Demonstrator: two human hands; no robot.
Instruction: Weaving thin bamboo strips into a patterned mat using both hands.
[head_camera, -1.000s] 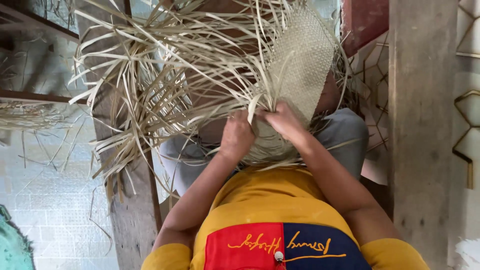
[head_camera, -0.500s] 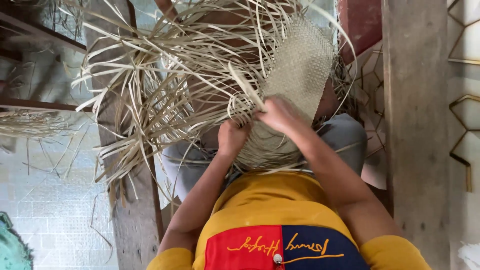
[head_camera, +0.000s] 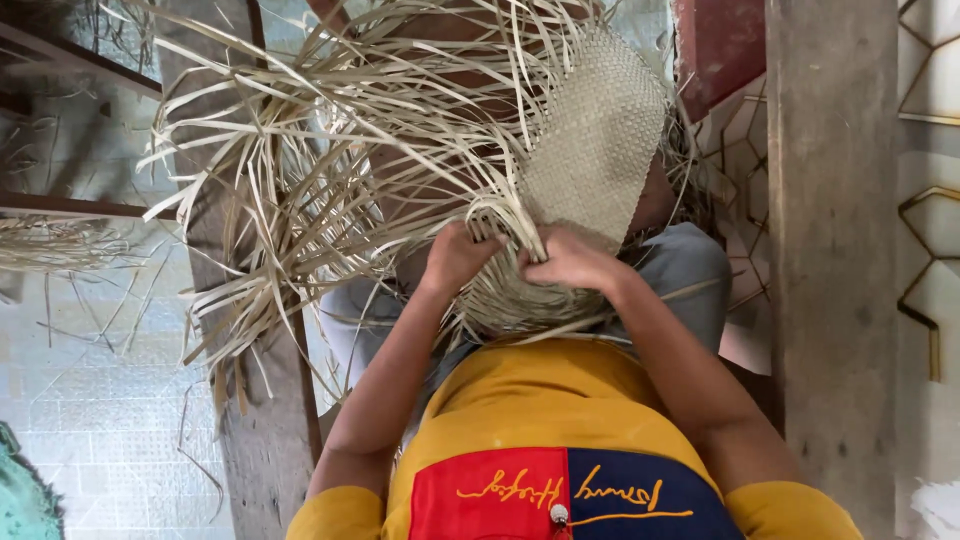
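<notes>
- Hands meet at the lower edge of a half-woven palm-leaf mat (head_camera: 598, 140), which lies across the person's lap over grey trousers (head_camera: 690, 275).
- Left hand (head_camera: 455, 258): its fingers are curled tight round a bunch of loose leaf strips (head_camera: 330, 170), apparently to keep them gathered and out of the working edge.
- Right hand (head_camera: 570, 262): its fingers are pressed together, pinching 1 or 2 strips just where the finished weave ends; the exact count is too fine to tell.
- The woven panel tilts up and away from the body, so the unwoven ends fan out to the left, free to be picked.
- A weathered wooden post (head_camera: 835, 280) stands on the right, another wooden upright (head_camera: 265, 430) on the left, with pale tiled floor (head_camera: 100, 420) beneath.
- The person wears a yellow shirt (head_camera: 545, 400) with a red and navy chest panel.
</notes>
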